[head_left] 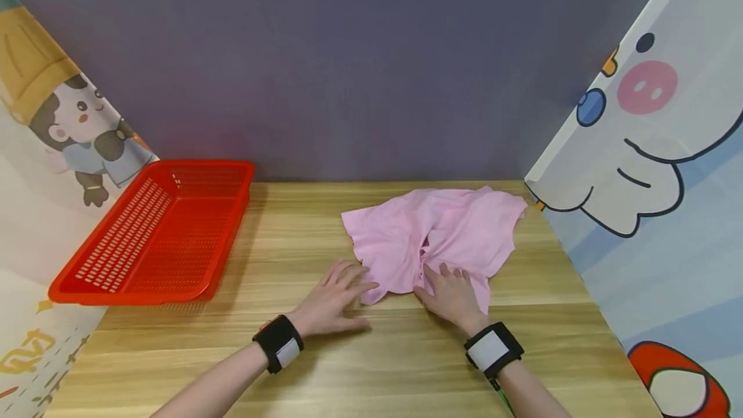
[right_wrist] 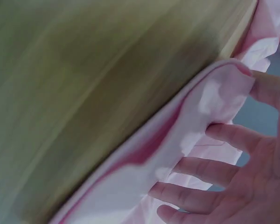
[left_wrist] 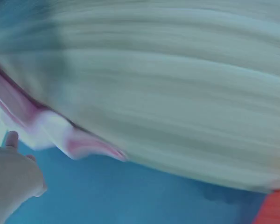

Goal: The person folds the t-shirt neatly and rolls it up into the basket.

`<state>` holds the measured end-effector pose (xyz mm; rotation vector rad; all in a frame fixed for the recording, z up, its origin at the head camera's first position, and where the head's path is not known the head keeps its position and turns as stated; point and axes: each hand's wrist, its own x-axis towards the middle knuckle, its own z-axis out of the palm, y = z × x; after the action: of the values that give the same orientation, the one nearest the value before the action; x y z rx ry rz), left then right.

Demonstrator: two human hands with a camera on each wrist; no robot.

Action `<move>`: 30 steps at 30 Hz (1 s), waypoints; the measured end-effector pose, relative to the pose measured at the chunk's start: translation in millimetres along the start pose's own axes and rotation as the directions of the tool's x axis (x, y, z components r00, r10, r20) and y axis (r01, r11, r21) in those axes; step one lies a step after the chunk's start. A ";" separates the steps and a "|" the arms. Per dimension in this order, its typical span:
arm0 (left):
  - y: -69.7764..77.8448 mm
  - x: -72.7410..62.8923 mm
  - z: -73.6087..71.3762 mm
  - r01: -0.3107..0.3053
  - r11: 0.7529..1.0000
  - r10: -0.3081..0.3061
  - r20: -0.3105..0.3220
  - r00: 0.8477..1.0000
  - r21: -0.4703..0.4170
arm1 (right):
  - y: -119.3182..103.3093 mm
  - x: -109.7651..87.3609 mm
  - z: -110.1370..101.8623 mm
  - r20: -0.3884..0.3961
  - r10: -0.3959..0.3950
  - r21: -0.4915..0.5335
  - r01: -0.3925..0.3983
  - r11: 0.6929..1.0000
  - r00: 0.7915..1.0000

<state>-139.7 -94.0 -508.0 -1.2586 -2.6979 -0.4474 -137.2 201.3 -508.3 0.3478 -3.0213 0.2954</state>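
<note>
A pink garment (head_left: 464,224) lies loosely spread and wrinkled on the table, with a dark gap in a fold near its middle; its exact kind cannot be told. My right hand (head_left: 453,295) rests on its near edge, fingers spread. In the right wrist view, the fingers (right_wrist: 200,170) of that hand lie against the pink cloth (right_wrist: 126,186). To the left, my left hand (head_left: 333,302) has its fingers spread, fingertips close to the garment's near left corner; contact there cannot be told. The left wrist view is blurred and shows the cloth (left_wrist: 51,126) beside part of the hand (left_wrist: 16,182).
A red plastic basket (head_left: 232,237) with slotted sides stands on the left of the wooden table (head_left: 290,231). A grey panel (head_left: 371,69) rises behind the table. Printed cartoon panels flank it on the left (head_left: 35,211) and right (head_left: 708,224).
</note>
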 end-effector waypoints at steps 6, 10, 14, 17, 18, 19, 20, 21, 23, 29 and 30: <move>-10.8 7.3 19.5 -0.006 0.996 0.002 0.046 0.999 0.094 | -2.2 1.2 -8.4 -0.011 -0.014 0.254 0.016 0.967 1.000; -30.8 -2.8 19.1 0.041 0.998 -0.039 -0.026 0.999 0.056 | 32.9 -2.7 -12.2 -0.108 0.042 0.336 -0.003 0.942 0.993; -49.8 -17.3 6.1 0.076 0.997 -0.076 -0.065 0.995 -0.001 | 70.4 -11.7 -15.4 -0.089 0.015 0.263 0.009 0.965 0.996; -62.6 -28.6 -3.4 0.113 0.994 -0.113 -0.052 0.992 -0.001 | 86.1 -19.2 -17.2 0.012 -0.029 0.251 0.025 0.968 0.999; -66.4 -32.1 -5.9 0.127 0.992 -0.126 -0.042 0.991 0.005 | 90.1 -21.3 -16.9 0.031 -0.058 0.255 0.048 0.966 0.998; -70.1 -35.4 -8.0 0.131 0.991 -0.130 -0.033 0.991 0.019 | 93.8 -22.8 -16.6 0.038 -0.093 0.265 0.080 0.961 0.995; -72.6 -38.5 -10.0 0.137 0.990 -0.136 -0.024 0.990 0.037 | 97.7 -24.3 -16.2 0.035 -0.128 0.277 0.114 0.954 0.991; -74.8 -41.3 -12.1 0.139 0.989 -0.138 -0.015 0.990 0.048 | 101.1 -26.0 -16.5 0.027 -0.162 0.292 0.148 0.945 0.986; -78.2 -46.2 -16.4 0.146 0.988 -0.146 -0.008 0.989 0.051 | 107.4 -30.0 -18.1 0.030 -0.206 0.334 0.185 0.924 0.978; -87.3 -56.0 -36.5 0.198 0.971 -0.205 -0.037 0.978 -0.137 | 112.7 -37.8 -23.6 0.071 -0.215 0.355 0.177 0.918 0.974; -88.2 -57.0 -41.5 0.216 0.959 -0.226 -0.034 0.974 -0.181 | 112.3 -37.7 -23.2 0.058 -0.213 0.337 0.182 0.924 0.975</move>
<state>-170.8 -202.4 -500.9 -0.9661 -2.8156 -0.7506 -125.3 321.4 -510.0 0.7055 -2.9849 0.7931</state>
